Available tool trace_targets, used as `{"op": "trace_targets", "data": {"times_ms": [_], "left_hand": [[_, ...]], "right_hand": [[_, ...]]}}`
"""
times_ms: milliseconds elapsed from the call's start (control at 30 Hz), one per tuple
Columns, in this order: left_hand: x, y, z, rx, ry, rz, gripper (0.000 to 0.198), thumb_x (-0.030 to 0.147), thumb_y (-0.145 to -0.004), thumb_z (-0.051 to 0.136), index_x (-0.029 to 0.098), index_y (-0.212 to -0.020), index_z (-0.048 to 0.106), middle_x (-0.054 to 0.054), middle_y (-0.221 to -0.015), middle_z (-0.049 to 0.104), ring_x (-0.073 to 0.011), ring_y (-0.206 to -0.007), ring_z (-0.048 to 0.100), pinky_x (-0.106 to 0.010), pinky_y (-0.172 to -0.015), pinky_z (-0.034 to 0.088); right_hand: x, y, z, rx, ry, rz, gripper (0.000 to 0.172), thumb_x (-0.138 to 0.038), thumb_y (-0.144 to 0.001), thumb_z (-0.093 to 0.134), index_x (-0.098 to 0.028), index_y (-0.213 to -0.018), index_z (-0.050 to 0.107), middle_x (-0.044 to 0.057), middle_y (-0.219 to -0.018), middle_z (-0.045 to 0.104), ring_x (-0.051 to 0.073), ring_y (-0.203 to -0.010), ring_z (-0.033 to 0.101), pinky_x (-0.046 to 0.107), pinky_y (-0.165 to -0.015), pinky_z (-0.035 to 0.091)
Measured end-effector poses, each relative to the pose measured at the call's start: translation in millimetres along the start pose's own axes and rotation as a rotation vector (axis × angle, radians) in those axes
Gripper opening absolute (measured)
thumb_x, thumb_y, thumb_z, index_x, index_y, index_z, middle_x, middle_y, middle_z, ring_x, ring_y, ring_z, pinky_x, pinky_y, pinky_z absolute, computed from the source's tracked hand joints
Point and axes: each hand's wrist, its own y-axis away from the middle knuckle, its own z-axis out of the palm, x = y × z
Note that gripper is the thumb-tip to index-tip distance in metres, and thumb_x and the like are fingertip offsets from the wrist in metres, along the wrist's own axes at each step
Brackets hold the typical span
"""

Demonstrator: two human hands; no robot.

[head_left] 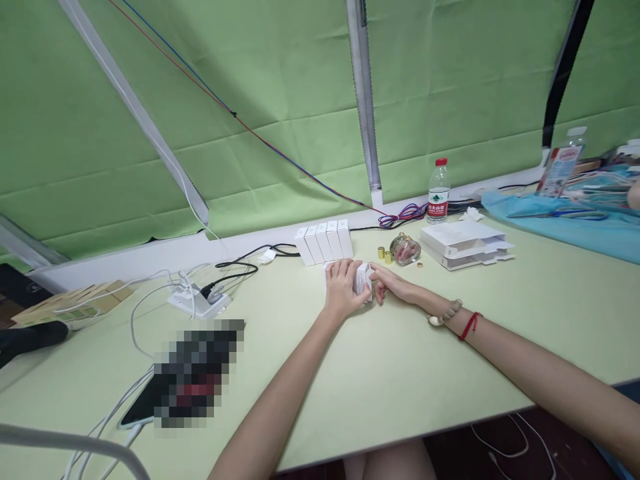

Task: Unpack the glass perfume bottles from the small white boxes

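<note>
My left hand (344,288) is wrapped over a small white box (363,276) on the pale table, fingers on top and thumb along the near side. My right hand (395,285) comes in from the right, its curled fingertips at the right end of that box, where a flap seems to stick out. Another bit of white shows beneath my left fingers, mostly hidden. Just behind the hands, several similar white boxes (324,243) stand upright in a row. Right of them are small gold-coloured cylinders (381,253) and a rounded clear jar (405,249) with pinkish contents.
White flat cartons (465,243) lie stacked to the right, with a water bottle (438,193) behind. Far right is blue cloth (545,220) with scissors. A power strip (199,303), cables and a partly blurred tablet-like device (145,400) occupy the left side.
</note>
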Motion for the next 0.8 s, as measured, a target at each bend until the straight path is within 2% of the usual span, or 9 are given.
{"op": "trace_targets", "data": {"times_ms": [167,333,533,700,800], "left_hand": [[-1.9,-1.4,-1.9,-0.004,0.018,-0.003,0.034,0.028,-0.066,0.050,0.021,-0.100,0.052,-0.006,-0.097,0.056,-0.0227,-0.095,0.048,-0.041,-0.091,0.030],[-5.9,0.4,-2.8,-0.002,0.021,0.039,0.033,0.026,-0.063,0.049,0.021,-0.095,0.052,-0.005,-0.091,0.056,-0.0229,-0.091,0.048,-0.041,-0.089,0.031],[-5.2,0.4,-2.4,-0.016,0.018,0.037,0.033,0.025,-0.065,0.049,0.022,-0.098,0.051,-0.005,-0.094,0.056,-0.0224,-0.093,0.048,-0.041,-0.092,0.031],[-5.6,-0.2,0.0,0.018,0.027,0.031,0.035,0.027,-0.068,0.050,0.021,-0.102,0.049,-0.007,-0.104,0.054,-0.0233,-0.104,0.046,-0.041,-0.095,0.031],[-7.4,-0.8,1.7,0.032,0.052,-0.002,0.032,0.029,-0.071,0.051,0.021,-0.101,0.048,-0.007,-0.106,0.054,-0.0224,-0.105,0.046,-0.040,-0.096,0.032]], "right_hand": [[0.4,-0.4,-1.8,-0.029,-0.022,-0.028,0.032,-0.037,-0.080,0.040,-0.019,-0.107,0.041,-0.006,-0.054,0.055,0.011,-0.040,0.054,0.021,-0.042,0.042],[-1.7,0.8,-3.0,0.011,-0.056,-0.014,0.040,-0.036,-0.082,0.039,-0.018,-0.117,0.041,-0.004,-0.058,0.057,0.011,-0.040,0.054,0.023,-0.043,0.045],[-7.5,4.2,-1.2,0.048,-0.014,-0.017,0.041,-0.034,-0.079,0.049,-0.019,-0.117,0.044,-0.004,-0.060,0.056,0.010,-0.043,0.053,0.023,-0.044,0.047],[-1.1,-0.2,-2.8,0.023,0.032,-0.037,0.055,-0.031,-0.069,0.065,-0.021,-0.118,0.043,-0.006,-0.061,0.057,0.008,-0.042,0.053,0.021,-0.042,0.046],[1.3,-1.9,-3.4,0.028,0.037,-0.047,0.058,-0.035,-0.068,0.067,-0.020,-0.119,0.042,-0.006,-0.061,0.057,0.008,-0.042,0.053,0.021,-0.043,0.047]]}}
